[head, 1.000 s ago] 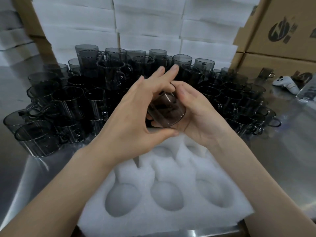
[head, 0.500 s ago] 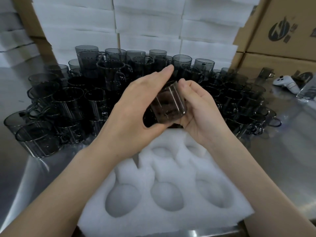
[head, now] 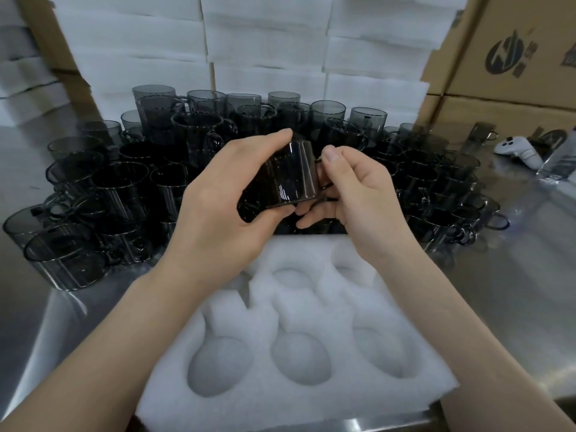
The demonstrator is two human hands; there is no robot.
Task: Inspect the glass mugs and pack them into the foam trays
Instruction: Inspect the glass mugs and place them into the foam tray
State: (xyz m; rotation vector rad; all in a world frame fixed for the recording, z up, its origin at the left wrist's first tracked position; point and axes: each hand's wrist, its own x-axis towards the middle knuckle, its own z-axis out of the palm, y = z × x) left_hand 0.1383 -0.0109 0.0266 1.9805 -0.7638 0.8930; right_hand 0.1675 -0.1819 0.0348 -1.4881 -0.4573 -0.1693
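A smoky grey glass mug [head: 288, 179] lies on its side in the air above the far edge of the white foam tray [head: 299, 397]. My left hand [head: 218, 207] grips its body, index finger over the top and thumb underneath. My right hand [head: 358, 188] pinches its handle on the right side, thumb on top. The tray's round pockets hold nothing. A crowd of several more grey mugs [head: 124, 188] stands behind the tray, some stacked.
Stacks of white foam sheets [head: 265, 57] rise at the back. Cardboard boxes [head: 511, 57] stand at the right. A white controller [head: 517, 151] and a single mug [head: 481, 132] lie on the steel table [head: 514, 275] at the far right.
The mug has turned in my hands from base-toward-me to lying sideways with its handle to the right. My right hand has shifted from cupping the mug to pinching the handle.
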